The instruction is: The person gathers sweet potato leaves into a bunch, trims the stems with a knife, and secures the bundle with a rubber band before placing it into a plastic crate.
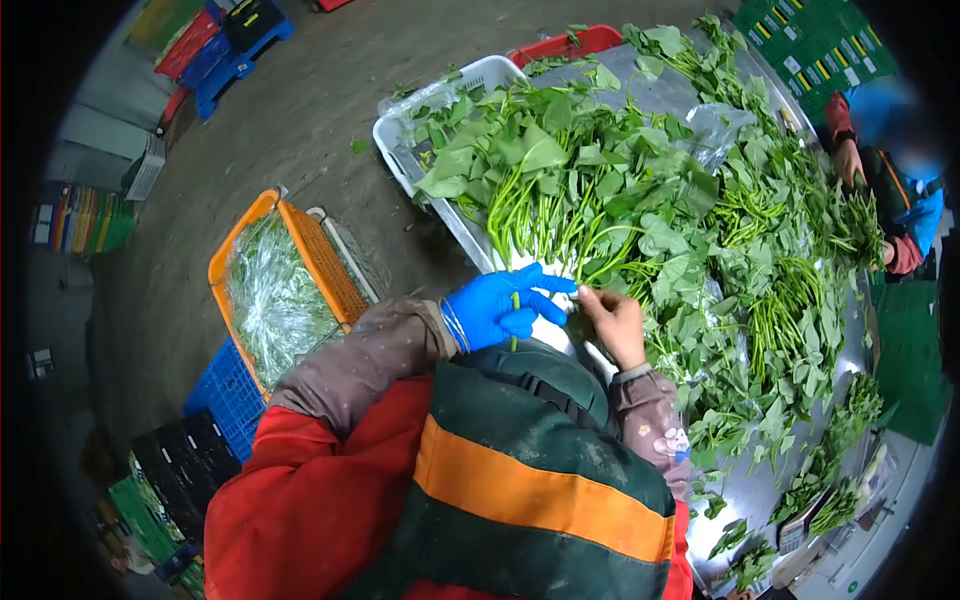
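Observation:
My left hand (495, 305), in a blue glove, is closed on a green stem (515, 300) that passes between its fingers. My bare right hand (615, 322) is just to the right, thumb and forefinger pinched near the blue fingertips. Whatever is in that pinch is too small to make out. Right in front of both hands, long-stemmed leafy greens (540, 150) lie in a thick heap, cut ends toward me. More bunches of the greens (785, 310) cover the metal table (740, 495) to the right.
A white basket (392, 150) and a red basket (575, 45) stand at the table's far left. On the floor at left is an orange crate (325, 270) holding plastic-wrapped greens, beside a blue crate (228, 395). Across the table, a co-worker's hand (850, 160) touches greens.

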Demonstrator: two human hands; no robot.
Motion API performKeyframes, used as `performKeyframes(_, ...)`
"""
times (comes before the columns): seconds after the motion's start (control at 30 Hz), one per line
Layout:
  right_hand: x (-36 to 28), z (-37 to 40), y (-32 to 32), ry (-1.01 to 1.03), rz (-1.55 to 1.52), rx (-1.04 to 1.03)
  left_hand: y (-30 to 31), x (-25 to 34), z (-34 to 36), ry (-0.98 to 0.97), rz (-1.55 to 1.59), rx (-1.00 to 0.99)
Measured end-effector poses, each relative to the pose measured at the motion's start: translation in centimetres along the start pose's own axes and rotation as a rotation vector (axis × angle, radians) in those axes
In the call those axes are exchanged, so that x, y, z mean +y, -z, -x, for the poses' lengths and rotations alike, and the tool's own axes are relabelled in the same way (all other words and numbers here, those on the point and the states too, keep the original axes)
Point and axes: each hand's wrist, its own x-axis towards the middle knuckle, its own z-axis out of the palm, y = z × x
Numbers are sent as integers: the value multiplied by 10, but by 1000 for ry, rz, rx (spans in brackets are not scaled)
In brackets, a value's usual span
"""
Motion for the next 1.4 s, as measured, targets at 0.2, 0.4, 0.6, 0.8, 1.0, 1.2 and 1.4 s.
performKeyframes(0.2, -22, 27, 38, -93, -690, -8, 3, 6, -10, -241, -226, 148)
performKeyframes(0.4, -6, 5, 9, 59, 209, 125, 8, -6, -63, -147, -335, 372)
performKeyframes(0.6, 11, -4, 15, -201, -464, -230, 18, -7, -89, -205, -538, 304)
performKeyframes(0.8, 3, -8, -1, -201, -276, -155, 10, -1, -85, -202, -512, 361)
performKeyframes(1.0, -26, 19, 20, 55, -542, 31, 17, -2, -56, -370, -445, 479)
performKeyframes(1.2, -33, 34, 14, 152, -586, -12, -21, -9, -62, -276, -377, 192)
performKeyframes(1.4, -29, 30, 17, 242, -408, 126, -30, -10, -66, -346, -551, 331)
